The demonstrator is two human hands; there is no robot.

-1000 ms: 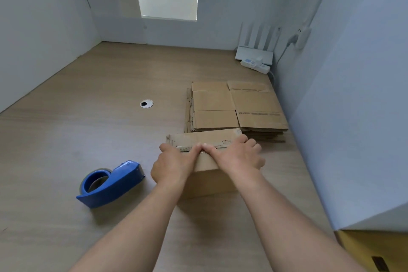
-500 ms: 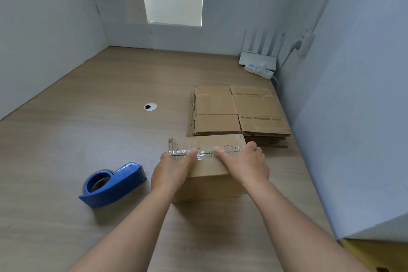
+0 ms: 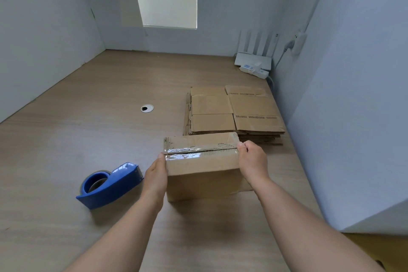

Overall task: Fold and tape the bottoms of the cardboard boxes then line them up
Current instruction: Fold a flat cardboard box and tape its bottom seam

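A small cardboard box [image 3: 202, 170] stands on the wooden table with its folded bottom flaps facing up. A strip of clear tape [image 3: 187, 153] runs along the seam between the flaps. My left hand [image 3: 156, 172] presses against the box's left end at the tape. My right hand [image 3: 250, 160] presses against the right end, fingers bent over the top edge. A blue tape dispenser [image 3: 110, 184] lies on the table left of the box. Behind the box lies a stack of flat cardboard boxes [image 3: 234, 112].
White partition walls [image 3: 353, 95] close in the table on the left, back and right. A round cable hole [image 3: 147, 108] sits mid-table. A white router [image 3: 254, 59] and power strip stand in the back right corner.
My hands have slid apart along the taped seam, from the middle of the box top out to its left and right ends.
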